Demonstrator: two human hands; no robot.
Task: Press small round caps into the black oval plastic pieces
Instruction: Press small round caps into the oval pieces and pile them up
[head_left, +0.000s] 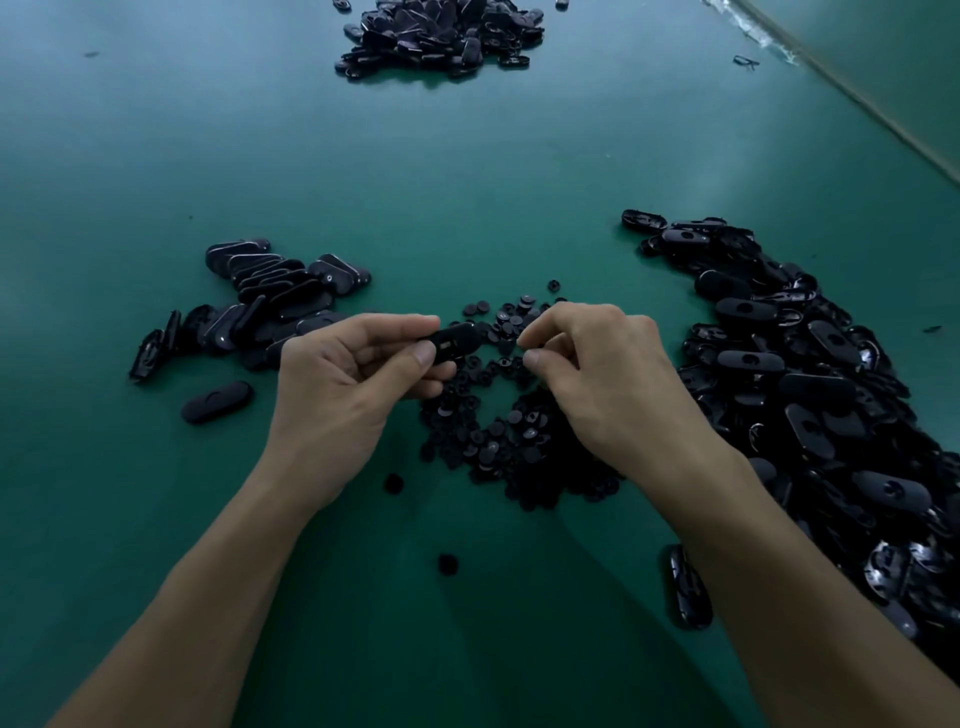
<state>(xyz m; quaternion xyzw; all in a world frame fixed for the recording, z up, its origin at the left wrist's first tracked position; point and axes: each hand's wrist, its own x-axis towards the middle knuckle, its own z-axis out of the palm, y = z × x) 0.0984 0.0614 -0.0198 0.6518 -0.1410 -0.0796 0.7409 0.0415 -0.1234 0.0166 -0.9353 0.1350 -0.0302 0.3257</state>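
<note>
My left hand (353, 379) grips a black oval piece (457, 343) between thumb and fingers, held just above the table. Its free end points right, toward my right hand (597, 374). The right hand's thumb and forefinger are curled close together over the heap of small round caps (498, 431); whether a cap sits between the fingertips is too small and dark to tell. The cap heap lies on the green table between and below both hands.
A large heap of black oval pieces (810, 395) runs along the right side. A smaller stack of ovals (260, 306) lies at the left, with one loose oval (217, 401) near it. Another pile (441, 34) sits far back. Stray caps (448, 564) lie near the front.
</note>
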